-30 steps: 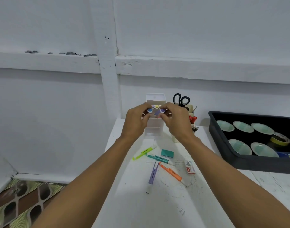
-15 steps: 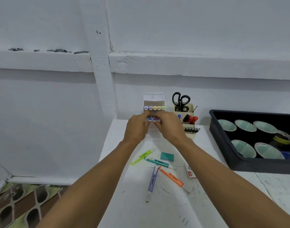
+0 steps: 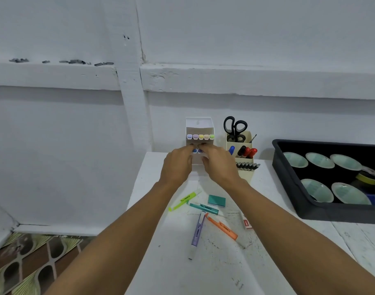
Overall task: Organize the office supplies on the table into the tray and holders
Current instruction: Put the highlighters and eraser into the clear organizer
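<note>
A white tiered marker holder (image 3: 199, 128) stands at the table's back edge, with a row of pastel-capped markers (image 3: 200, 136) in its upper tier. My left hand (image 3: 176, 165) and my right hand (image 3: 219, 165) are both at its lower tier, fingers curled round a small bundle of markers (image 3: 197, 150) whose blue and purple caps show between them. Loose on the table lie a yellow-green highlighter (image 3: 183, 200), a teal one (image 3: 204, 207), a purple one (image 3: 196, 231) and an orange one (image 3: 222, 227).
A teal eraser (image 3: 216, 200) and a small red-and-white box (image 3: 247, 223) lie near the highlighters. A cream organizer (image 3: 244, 152) holds scissors (image 3: 234, 127) and markers. A black tray (image 3: 310, 211) at right holds several tape rolls. The table's left edge drops to patterned floor.
Both hands have lowered from in front of the holder to its lower tier. A row of pastel markers now sits in the upper tier; the bundle held is smaller.
</note>
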Motion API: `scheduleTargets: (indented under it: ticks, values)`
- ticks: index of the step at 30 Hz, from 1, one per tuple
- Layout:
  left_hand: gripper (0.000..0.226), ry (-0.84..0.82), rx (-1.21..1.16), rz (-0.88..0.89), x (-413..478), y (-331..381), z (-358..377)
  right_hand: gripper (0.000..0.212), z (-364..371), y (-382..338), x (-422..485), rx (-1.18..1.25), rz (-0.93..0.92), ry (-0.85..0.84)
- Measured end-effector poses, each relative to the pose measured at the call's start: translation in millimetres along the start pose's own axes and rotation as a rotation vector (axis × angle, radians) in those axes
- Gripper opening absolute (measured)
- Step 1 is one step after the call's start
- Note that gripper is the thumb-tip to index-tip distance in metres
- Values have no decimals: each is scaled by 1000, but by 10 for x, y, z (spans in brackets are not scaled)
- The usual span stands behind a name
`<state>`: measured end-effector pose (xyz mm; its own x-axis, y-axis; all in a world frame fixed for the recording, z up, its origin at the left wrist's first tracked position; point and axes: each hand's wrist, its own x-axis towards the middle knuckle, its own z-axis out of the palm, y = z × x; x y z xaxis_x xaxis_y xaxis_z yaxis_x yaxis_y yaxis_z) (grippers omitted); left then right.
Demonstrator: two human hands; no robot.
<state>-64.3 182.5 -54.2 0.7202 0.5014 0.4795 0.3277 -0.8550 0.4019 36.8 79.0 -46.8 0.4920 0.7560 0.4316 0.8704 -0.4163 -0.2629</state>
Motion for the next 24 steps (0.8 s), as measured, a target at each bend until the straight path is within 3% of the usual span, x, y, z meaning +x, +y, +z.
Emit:
scheduleTargets:
  ticks: [3,6,11,16,19,24]
  values:
    - [40,105,-70,78,-154,0,10,50,-6,-20,-226,126,-59,118]
    - [39,171,-42,99,-340,-28,67,40,12,20,-484,207,-59,162]
    - [31,-85,-22,-55,-719,-54,211,21,59,183,-875,195,79,-137]
    - [28,-257,77,-40,-957,-155,337,20,14,251,-1190,121,123,-413]
    - [28,-291,97,-22,-1005,-153,366,30,43,215,-1356,6,110,-452]
    - [24,-329,76,32,-1033,-159,353,17,27,183,-1405,42,154,-416]
